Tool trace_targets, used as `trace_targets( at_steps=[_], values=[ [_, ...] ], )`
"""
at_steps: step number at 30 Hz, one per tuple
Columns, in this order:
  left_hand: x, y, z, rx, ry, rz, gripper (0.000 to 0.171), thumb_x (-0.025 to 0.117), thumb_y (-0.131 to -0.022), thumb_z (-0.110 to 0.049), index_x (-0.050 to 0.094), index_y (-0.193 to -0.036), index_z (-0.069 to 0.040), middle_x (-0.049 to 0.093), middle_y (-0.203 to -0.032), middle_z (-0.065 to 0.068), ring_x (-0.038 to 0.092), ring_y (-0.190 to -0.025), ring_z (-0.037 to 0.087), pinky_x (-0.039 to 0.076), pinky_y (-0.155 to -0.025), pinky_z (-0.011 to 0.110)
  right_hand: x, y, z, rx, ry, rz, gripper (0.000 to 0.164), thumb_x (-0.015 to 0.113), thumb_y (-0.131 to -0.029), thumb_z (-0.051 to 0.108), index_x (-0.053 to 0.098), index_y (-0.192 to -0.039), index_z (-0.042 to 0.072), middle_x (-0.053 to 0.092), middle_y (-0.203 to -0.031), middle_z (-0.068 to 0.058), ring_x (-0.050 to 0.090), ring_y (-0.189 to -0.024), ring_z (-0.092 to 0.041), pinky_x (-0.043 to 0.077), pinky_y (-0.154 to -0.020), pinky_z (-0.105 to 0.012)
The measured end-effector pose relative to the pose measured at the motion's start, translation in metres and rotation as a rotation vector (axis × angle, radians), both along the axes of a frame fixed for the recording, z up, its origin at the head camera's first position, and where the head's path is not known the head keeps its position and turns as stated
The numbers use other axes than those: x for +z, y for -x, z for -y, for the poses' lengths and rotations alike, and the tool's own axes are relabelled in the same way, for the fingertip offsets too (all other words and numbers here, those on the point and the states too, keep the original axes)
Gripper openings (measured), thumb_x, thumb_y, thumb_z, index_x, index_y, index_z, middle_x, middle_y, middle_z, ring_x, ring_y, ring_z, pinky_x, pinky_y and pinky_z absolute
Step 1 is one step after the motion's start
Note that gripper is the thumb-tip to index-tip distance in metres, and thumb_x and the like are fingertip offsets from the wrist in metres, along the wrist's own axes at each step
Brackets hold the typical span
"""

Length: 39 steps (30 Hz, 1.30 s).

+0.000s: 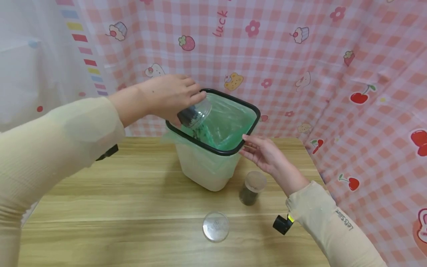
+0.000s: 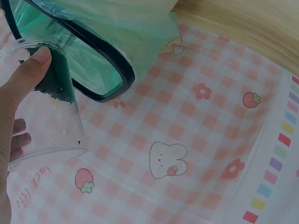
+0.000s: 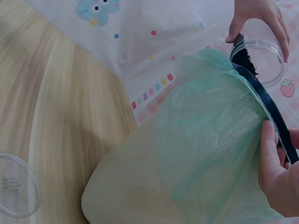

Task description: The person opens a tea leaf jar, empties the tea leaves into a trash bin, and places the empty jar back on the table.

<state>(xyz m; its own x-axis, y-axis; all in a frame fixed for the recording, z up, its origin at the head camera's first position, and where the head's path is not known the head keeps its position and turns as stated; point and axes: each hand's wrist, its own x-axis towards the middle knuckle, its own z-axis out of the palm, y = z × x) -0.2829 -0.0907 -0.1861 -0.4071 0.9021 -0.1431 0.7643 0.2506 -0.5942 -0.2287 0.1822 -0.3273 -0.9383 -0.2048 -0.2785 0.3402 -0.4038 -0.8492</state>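
Observation:
My left hand (image 1: 170,94) grips a clear plastic jar (image 1: 202,109), tipped mouth-down over the bin's left side. Dark loose flakes (image 2: 56,77) cling inside the jar, and some spill from its mouth onto the green bag (image 1: 230,115). That bag lines a pale bin (image 1: 205,168) and folds over its outside, under a black rim (image 1: 221,151). On the bin's near right corner, my right hand (image 1: 263,154) pinches the rim, thumb and fingers on either side of it. In the right wrist view, the bag's folded edge (image 3: 219,102) hangs beside the fingers.
A second clear jar (image 1: 248,194) with dark contents stands right of the bin, its top covered. Nearer the front lies a round clear lid (image 1: 216,227) on the wooden table (image 1: 116,215). Behind hangs a pink checked curtain (image 1: 213,52), close to the bin's back.

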Motion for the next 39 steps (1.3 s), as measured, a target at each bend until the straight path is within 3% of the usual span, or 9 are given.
trace_targets(
  at_steps=[10,23,29,39],
  values=[
    [0.0053,0.0007,0.0035,-0.001,0.029,-0.02,0.095,0.074,-0.071,-0.055,0.038,-0.135,0.006,0.05,-0.127,0.025,0.048,-0.114,0.038,0.037,-0.101,0.047,0.0042,0.002,0.0019,0.01,0.008,-0.01,0.016,0.052,-0.095,0.007,0.056,-0.079,0.007,0.055,-0.08,-0.004,0.059,-0.075,-0.015,0.054,-0.075,-0.025],
    [0.0036,0.0019,0.0036,-0.003,0.1,-0.02,0.098,0.072,-0.071,-0.056,0.036,-0.137,0.007,0.049,-0.128,0.025,0.048,-0.116,0.037,0.035,-0.103,0.046,0.0079,0.0018,0.0038,0.011,0.006,-0.004,0.01,0.054,-0.093,0.007,0.055,-0.083,0.005,0.055,-0.081,-0.005,0.058,-0.075,-0.015,0.054,-0.075,-0.025],
    [-0.0007,-0.0004,0.0042,-0.005,0.101,-0.02,0.098,0.073,-0.071,-0.057,0.038,-0.137,0.006,0.049,-0.13,0.024,0.048,-0.117,0.036,0.035,-0.103,0.045,0.0049,-0.0003,0.0055,0.011,-0.009,0.016,0.008,0.054,-0.094,0.008,0.047,-0.096,0.004,0.053,-0.081,-0.004,0.058,-0.076,-0.015,0.054,-0.076,-0.025],
    [-0.002,0.0025,-0.0013,-0.053,0.159,-0.038,0.097,0.074,-0.07,-0.056,0.038,-0.136,0.006,0.049,-0.129,0.022,0.048,-0.117,0.035,0.034,-0.104,0.045,0.0015,-0.0018,0.0016,-0.001,-0.008,0.019,0.008,0.055,-0.093,0.008,0.049,-0.095,0.005,0.053,-0.079,-0.003,0.058,-0.075,-0.014,0.054,-0.076,-0.025]
  ],
)
